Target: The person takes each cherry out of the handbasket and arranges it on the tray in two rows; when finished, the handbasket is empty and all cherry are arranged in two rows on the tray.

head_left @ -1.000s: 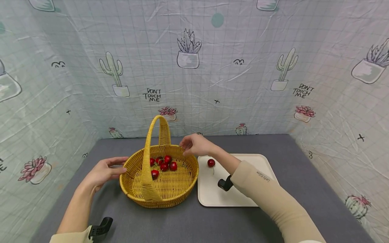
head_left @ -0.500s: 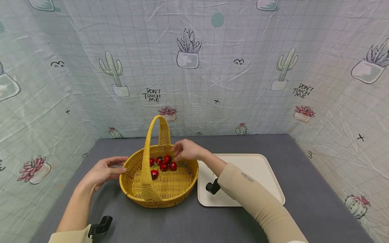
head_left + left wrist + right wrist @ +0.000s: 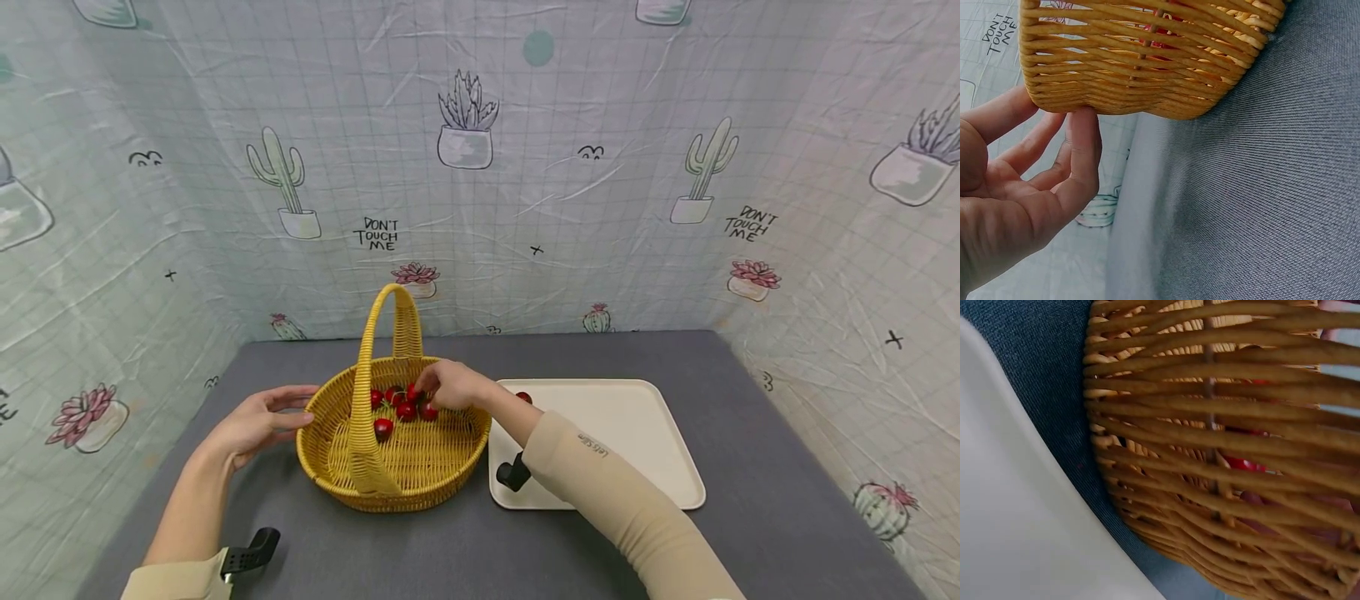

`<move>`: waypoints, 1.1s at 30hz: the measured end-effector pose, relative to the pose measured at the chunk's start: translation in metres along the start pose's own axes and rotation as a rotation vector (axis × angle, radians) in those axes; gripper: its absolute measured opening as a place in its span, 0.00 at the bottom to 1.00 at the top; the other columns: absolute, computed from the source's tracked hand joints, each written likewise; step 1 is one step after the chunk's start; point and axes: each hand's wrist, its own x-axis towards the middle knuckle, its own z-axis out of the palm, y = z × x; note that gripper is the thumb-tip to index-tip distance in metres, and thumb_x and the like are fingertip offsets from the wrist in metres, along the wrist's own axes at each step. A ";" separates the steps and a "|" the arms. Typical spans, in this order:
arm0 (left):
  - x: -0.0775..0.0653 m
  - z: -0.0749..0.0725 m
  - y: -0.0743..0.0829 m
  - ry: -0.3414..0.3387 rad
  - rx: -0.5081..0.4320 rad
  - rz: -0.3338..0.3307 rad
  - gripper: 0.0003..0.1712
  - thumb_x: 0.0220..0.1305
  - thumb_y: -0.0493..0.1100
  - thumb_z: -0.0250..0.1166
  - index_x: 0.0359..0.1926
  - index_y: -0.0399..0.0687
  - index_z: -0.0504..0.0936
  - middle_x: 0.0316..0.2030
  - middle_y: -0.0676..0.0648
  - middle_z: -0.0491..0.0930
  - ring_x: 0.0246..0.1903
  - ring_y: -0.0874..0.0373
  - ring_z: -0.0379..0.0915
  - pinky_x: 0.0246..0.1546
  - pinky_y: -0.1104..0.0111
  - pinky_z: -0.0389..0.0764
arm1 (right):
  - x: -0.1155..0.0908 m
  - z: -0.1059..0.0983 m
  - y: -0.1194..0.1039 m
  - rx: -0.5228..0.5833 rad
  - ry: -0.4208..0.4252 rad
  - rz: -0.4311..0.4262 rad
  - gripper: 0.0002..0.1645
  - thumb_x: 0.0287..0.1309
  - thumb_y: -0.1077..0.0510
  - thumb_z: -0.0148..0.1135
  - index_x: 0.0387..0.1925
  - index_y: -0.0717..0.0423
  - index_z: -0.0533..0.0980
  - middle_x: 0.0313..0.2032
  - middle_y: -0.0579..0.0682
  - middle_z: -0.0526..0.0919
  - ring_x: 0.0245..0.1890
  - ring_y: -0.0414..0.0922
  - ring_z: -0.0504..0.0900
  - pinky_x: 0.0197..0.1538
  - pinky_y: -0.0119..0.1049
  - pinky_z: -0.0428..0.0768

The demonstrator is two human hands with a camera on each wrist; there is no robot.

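A yellow wicker basket [image 3: 442, 454] with a tall handle stands on the grey table, holding several red cherries [image 3: 406, 411]. My left hand [image 3: 251, 427] touches the basket's left rim from outside, thumb and fingers spread apart. In the left wrist view, the fingertips [image 3: 1085, 119] of that hand meet the woven rim. My right hand [image 3: 453, 385] reaches over the right rim into the basket, bent fingers right at the cherries on the far side. Wicker mostly hides those fingers in the right wrist view; I cannot tell whether they pinch a cherry.
A cream tray [image 3: 622, 442] lies right of the basket, passing under my right forearm. One cherry [image 3: 524, 397] sits at its far left, partly hidden by that arm. A patterned cloth [image 3: 570, 200] closes off the back and both sides.
My right hand has moved from above the basket's right rim leftward and down to the cherries inside. My left hand stays at the left rim, and the basket has not moved.
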 end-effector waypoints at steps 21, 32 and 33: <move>-0.005 0.004 -0.001 0.038 0.001 0.003 0.40 0.71 0.42 0.68 0.76 0.32 0.61 0.68 0.31 0.65 0.54 0.59 0.77 0.55 0.58 0.82 | 0.001 0.013 0.003 -0.119 0.007 -0.035 0.21 0.58 0.76 0.63 0.49 0.56 0.85 0.44 0.52 0.85 0.39 0.43 0.79 0.33 0.32 0.70; -0.007 0.003 -0.004 0.031 0.001 0.014 0.41 0.71 0.43 0.69 0.75 0.31 0.61 0.71 0.32 0.64 0.54 0.62 0.76 0.59 0.52 0.79 | 0.003 0.013 0.004 -0.104 0.024 -0.049 0.11 0.62 0.67 0.70 0.46 0.56 0.86 0.37 0.46 0.84 0.36 0.40 0.80 0.37 0.32 0.77; -0.007 0.003 -0.004 0.033 0.001 0.014 0.40 0.71 0.43 0.69 0.75 0.31 0.62 0.70 0.32 0.64 0.54 0.63 0.76 0.59 0.53 0.79 | 0.003 0.012 0.004 -0.095 0.026 -0.051 0.11 0.62 0.67 0.70 0.46 0.56 0.86 0.36 0.46 0.84 0.36 0.40 0.80 0.37 0.32 0.78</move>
